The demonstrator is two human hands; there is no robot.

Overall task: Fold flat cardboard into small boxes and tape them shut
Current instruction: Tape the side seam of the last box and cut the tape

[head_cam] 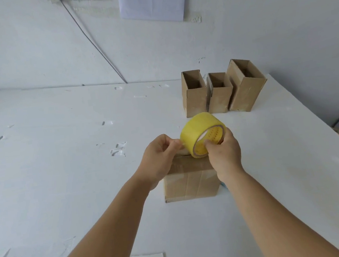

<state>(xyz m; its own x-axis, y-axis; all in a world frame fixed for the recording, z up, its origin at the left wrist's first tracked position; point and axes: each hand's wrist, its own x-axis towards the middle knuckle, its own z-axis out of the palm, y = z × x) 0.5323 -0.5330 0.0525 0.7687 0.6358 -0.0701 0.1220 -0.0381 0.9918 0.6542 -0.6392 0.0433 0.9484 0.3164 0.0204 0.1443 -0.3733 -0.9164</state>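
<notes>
Taping a box on the worktop [64,170]

Right hand [224,154] grips yellow tape roll [200,133]; left hand [159,160] pinches its end above the box [191,184].

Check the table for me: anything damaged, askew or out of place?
The white tabletop is gouged and nicked in many spots, worst near the left hand. Of the three open boxes, the right one leans. The tape roll and the box being taped look fine.

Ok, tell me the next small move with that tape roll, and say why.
Probably draw the right hand and the yellow tape roll away from the left hand, which pinches at the tape's edge, to pull out a strip. The roll sits just above the near box, ready for taping, while three boxes stand open behind.
</notes>
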